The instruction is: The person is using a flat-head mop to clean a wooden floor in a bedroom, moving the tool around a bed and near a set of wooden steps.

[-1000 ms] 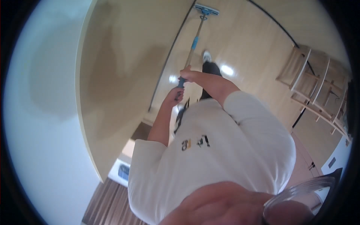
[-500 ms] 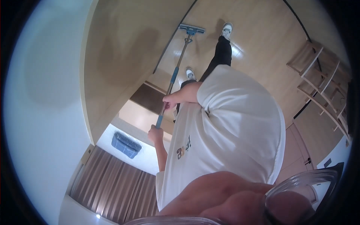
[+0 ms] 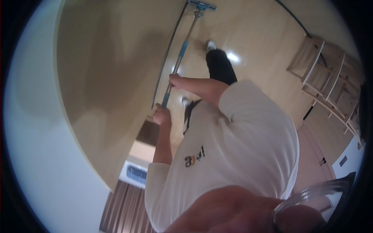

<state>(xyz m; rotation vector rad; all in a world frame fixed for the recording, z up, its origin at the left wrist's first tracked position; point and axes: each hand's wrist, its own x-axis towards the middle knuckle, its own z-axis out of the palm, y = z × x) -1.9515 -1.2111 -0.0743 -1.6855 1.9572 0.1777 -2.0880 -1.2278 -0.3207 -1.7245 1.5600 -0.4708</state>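
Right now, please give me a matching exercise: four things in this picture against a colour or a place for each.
1 mop head
2 mop pole
3 T-shirt
4 wooden rack

a white
b at the right rim
c on the floor, at the top edge
d gripped by the left hand and the right hand

Pairs: 1-c, 2-d, 3-a, 4-b

A small printed logo (image 3: 194,157), orange and black, sits on the chest of the white shirt (image 3: 241,155). A small dark rectangular plate (image 3: 343,160) is fixed to the white panel at far right. No packages or screens are visible.
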